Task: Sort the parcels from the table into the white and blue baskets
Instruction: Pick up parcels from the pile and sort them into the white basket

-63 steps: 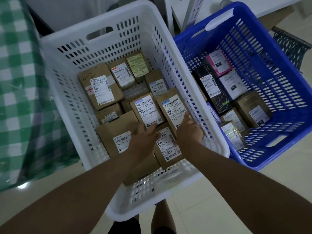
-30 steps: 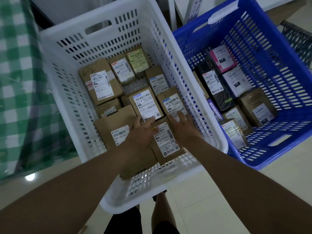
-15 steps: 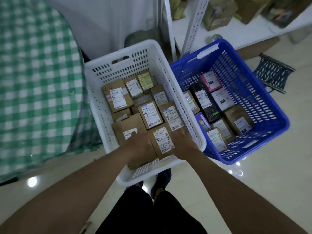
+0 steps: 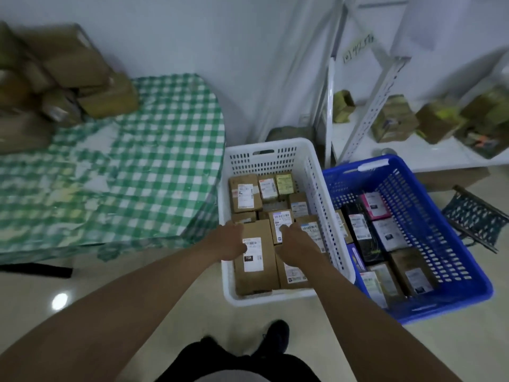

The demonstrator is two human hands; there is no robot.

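Both arms stretched forward and down, left hand (image 4: pixel 230 242) and right hand (image 4: pixel 293 241) side by side, fingers curled

Two baskets on floor, side by side & touching: left basket (image 4: pixel 316 172) just right of tabletop (image 4: pixel 154 161), right basket (image 4: pixel 451 244) in front of shelf (image 4: pixel 413 155). Parcels inside both. More boxes (image 4: pixel 68 78) piled on tabletop's far left; others on shelf.
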